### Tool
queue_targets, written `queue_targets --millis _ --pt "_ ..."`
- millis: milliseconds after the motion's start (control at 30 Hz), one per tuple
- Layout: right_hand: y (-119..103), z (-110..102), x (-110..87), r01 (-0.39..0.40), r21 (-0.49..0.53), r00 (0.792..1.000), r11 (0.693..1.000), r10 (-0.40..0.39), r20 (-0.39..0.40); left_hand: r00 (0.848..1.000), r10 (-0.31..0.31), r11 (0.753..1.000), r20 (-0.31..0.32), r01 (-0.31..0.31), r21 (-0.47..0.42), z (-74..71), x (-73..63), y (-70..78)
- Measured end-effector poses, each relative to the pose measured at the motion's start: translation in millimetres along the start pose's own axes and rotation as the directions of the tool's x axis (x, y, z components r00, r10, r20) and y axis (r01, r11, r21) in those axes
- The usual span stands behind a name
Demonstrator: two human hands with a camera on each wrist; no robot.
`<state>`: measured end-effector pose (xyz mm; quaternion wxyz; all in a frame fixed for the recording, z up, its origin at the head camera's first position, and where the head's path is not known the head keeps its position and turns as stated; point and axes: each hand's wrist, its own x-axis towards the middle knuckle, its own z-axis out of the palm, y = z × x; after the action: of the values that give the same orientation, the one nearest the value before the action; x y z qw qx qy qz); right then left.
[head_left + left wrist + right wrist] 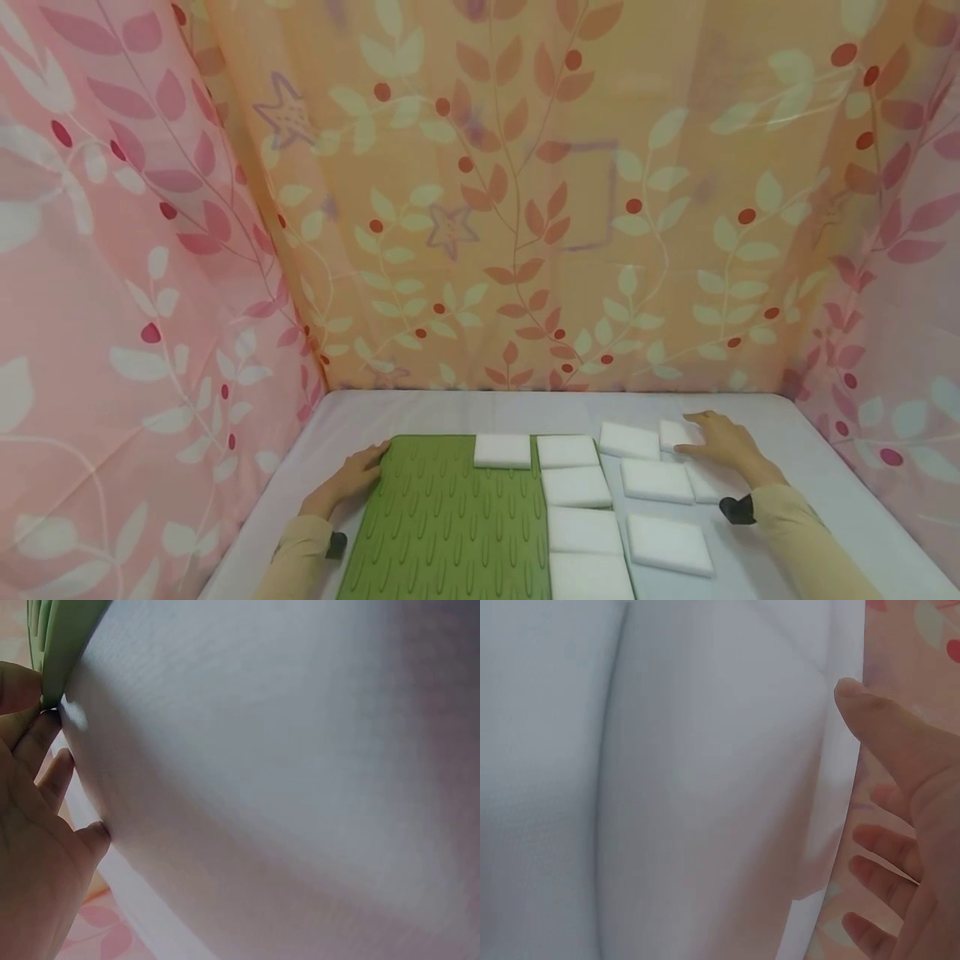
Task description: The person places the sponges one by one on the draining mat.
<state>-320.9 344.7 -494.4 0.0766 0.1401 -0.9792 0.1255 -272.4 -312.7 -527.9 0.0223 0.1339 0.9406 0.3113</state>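
A green mat [450,517] with raised oblong ridges lies on the table. My left hand [352,475] is at its far left corner; in the left wrist view, thumb and forefinger pinch the green edge [67,645], while the other fingers spread loosely. White sponge blocks cover the mat's right side in a column, including one sponge [577,486], and another sponge [502,451] lies left of the column's top. At the far right, my right hand [723,446] reaches over a loose sponge [675,437], thumb and forefinger apart. Contact there is unclear.
More loose sponges lie right of the mat, among them one sponge [657,481] and a nearer sponge [670,544]. A pale cloth covers the table [420,410]. Patterned fabric [525,208] hangs behind and at both sides.
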Motion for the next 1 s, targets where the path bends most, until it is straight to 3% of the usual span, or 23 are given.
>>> queue_targets --millis 367,700,1000 --pt "19.4 9.3 -6.6 -0.025 -0.001 0.999 1.0 0.025 0.03 1.0 -0.016 1.0 -0.004 0.016 0.007 1.3 -3.2 1.8" --pt "16.4 6.5 -10.7 -0.04 0.007 0.998 0.999 0.04 0.05 1.0 -0.015 1.0 0.003 0.015 0.007 -0.6 -0.3 4.0" --pt "13.5 0.6 -4.1 -0.029 0.006 1.0 1.0 0.029 0.006 1.0 -0.014 1.0 0.004 0.014 0.013 -0.9 -0.3 1.8"
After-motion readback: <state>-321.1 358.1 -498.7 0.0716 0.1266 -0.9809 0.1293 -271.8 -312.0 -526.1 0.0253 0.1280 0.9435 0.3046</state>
